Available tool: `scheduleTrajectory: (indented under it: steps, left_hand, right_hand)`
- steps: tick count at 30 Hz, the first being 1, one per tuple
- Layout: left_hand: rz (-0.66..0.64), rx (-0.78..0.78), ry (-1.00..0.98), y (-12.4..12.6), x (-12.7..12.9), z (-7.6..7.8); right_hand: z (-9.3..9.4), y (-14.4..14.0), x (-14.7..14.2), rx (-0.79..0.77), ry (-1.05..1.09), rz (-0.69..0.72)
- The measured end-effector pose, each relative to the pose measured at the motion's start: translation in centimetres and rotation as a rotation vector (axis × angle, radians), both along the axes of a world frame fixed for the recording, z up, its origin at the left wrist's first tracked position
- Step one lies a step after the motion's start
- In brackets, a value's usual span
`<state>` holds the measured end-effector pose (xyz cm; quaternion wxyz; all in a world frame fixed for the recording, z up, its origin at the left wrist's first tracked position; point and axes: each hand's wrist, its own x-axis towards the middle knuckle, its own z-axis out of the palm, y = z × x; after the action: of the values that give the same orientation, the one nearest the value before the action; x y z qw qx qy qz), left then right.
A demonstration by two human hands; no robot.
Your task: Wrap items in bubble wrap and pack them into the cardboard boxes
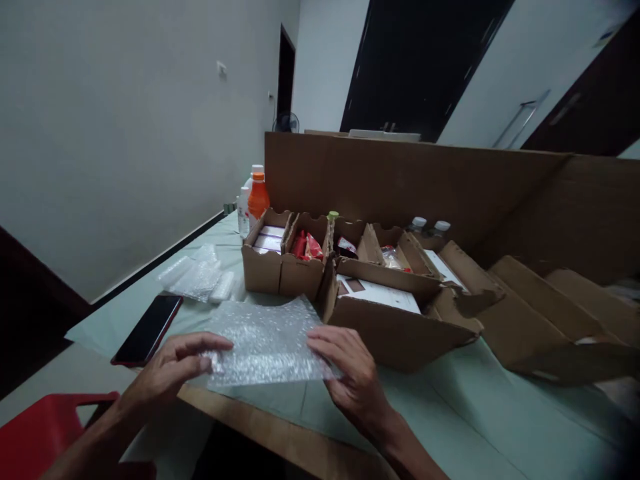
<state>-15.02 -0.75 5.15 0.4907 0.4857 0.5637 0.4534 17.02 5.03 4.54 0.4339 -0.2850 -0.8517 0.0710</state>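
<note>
A clear sheet of bubble wrap (265,343) lies flat near the front edge of the pale green counter (450,413), and nothing rests on it yet: it looks spread out and unwrapped around anything, so whatever wrapping it serves appears barely begun. Behind it, toward the counter's middle, the row of brown cardboard divider boxes (320,257) holds small packets and white cartons, and a bigger open cardboard tray (400,320) sits just beside the sheet's right corner.

The left hand (170,373) reaches in low from the front left corner, palm down, its fingers (207,353) closed together in a pinch on the sheet's left edge. The right hand (350,373) comes in from the front, its fingers (325,340) slightly spread and laid flat on the sheet's right edge, pressing it to the counter. A black phone (147,330) lies just left of the sheet.
</note>
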Motion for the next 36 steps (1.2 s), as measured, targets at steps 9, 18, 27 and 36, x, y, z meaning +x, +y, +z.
scheduleTrajectory:
  steps: [9, 18, 27, 36]
  left_hand:
    - [-0.539, -0.308, -0.058, -5.1, 3.7, -5.0]
    - [-0.331, -0.03, 0.472, -4.9, 5.5, -6.1]
    - [-0.169, 0.028, 0.821, -0.9, 7.6, -6.7]
    - [-0.155, -0.024, 1.075, 0.3, 8.6, -7.4]
  right_hand:
    - [-4.8, -8.9, 9.3, -0.198, -0.181, 0.056]
    - [-7.8, -8.3, 7.7, -0.644, 0.03, -0.161]
    - [-9.3, -4.3, 6.8, -0.617, -0.007, -0.442]
    - [-10.8, -2.5, 7.0, -0.174, -0.363, -0.584]
